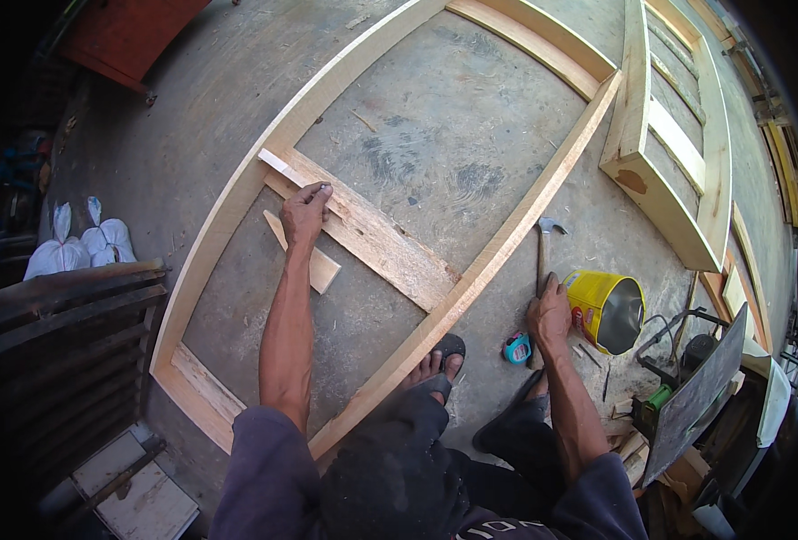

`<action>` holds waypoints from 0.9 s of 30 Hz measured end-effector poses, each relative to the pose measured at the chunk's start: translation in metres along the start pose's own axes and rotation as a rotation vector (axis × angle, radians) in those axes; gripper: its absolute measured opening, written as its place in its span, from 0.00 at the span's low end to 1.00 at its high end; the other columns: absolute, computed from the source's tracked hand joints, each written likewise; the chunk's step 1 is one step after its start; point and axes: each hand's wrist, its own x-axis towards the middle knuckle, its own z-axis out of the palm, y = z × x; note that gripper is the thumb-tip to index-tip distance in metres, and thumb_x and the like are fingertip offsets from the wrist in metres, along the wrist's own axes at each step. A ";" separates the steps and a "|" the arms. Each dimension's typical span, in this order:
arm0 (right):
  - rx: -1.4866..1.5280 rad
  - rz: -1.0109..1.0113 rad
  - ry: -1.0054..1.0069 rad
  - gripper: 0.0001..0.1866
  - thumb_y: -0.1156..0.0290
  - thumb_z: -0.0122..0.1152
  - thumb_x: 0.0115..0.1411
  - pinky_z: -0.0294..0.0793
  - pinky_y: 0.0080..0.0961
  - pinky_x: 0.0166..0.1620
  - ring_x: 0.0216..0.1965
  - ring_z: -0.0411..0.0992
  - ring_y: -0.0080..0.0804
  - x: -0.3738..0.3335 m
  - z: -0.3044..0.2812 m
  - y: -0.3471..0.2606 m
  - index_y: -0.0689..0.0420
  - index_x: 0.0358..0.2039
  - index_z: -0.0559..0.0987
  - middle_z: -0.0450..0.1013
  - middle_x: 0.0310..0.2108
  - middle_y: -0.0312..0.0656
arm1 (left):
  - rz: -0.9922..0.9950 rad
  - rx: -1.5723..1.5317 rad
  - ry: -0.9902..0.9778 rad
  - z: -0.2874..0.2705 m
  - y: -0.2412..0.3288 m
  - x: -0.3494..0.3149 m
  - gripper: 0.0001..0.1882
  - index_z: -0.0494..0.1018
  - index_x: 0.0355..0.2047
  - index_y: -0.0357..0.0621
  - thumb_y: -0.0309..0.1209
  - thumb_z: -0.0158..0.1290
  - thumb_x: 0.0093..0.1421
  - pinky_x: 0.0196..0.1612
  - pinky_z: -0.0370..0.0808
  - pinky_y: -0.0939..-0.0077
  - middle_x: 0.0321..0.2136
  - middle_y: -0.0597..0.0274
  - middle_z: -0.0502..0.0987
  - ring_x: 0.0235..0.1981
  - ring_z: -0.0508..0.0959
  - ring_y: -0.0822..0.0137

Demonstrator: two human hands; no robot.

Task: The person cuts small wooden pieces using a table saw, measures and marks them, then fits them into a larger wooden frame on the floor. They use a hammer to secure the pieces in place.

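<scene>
**Cross-piece held in place on door frame as hammer comes to hand**

A person crouches over a long wooden frame lying flat on a concrete floor, one sandalled foot planted at its near rail. The left hand, at about 10 o'clock from picture centre, presses down on the upper end of a cross board where it meets the frame's left rail; the fingers are curled with the tips bearing on the wood, and whether they pinch a nail cannot be made out. A short wood offcut lies on the floor just below that hand, at its 5 o'clock.

The right hand, at about 4 o'clock, is closed around the handle of a claw hammer, whose head rests on the floor outside the frame's right rail. Beside it, at 3 o'clock, a yellow can lies tipped on its side; a small blue tape measure sits at the hand's 8 o'clock.

By the look of it, the step in hand is fixing the cross board to the rail: the board is positioned and steadied, the tool only just grasped. The next move would call for bringing the hammer across the frame to the joint without letting the board shift, and keeping the holding fingertips clear of the strike.
</scene>
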 end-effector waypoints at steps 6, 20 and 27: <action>0.290 0.114 0.054 0.29 0.66 0.61 0.57 0.76 0.50 0.51 0.46 0.77 0.63 0.014 0.000 0.008 0.68 0.57 0.73 0.76 0.46 0.64 | 0.078 -0.025 0.139 -0.006 -0.006 -0.008 0.16 0.87 0.46 0.44 0.39 0.70 0.62 0.32 0.74 0.79 0.25 0.71 0.80 0.27 0.76 0.76; 0.782 0.014 0.197 0.20 0.70 0.59 0.60 0.77 0.30 0.29 0.23 0.75 0.30 0.014 -0.108 -0.102 0.63 0.52 0.71 0.73 0.27 0.45 | 0.215 -0.105 0.125 -0.005 -0.021 -0.012 0.12 0.87 0.43 0.41 0.34 0.69 0.63 0.34 0.79 0.75 0.32 0.63 0.85 0.30 0.83 0.72; 0.632 -0.384 -0.178 0.28 0.63 0.67 0.68 0.81 0.45 0.40 0.36 0.84 0.55 -0.013 -0.114 -0.181 0.60 0.61 0.65 0.81 0.37 0.61 | 0.492 0.153 0.089 -0.001 -0.018 -0.019 0.10 0.86 0.44 0.39 0.29 0.67 0.63 0.33 0.77 0.77 0.30 0.62 0.84 0.28 0.81 0.74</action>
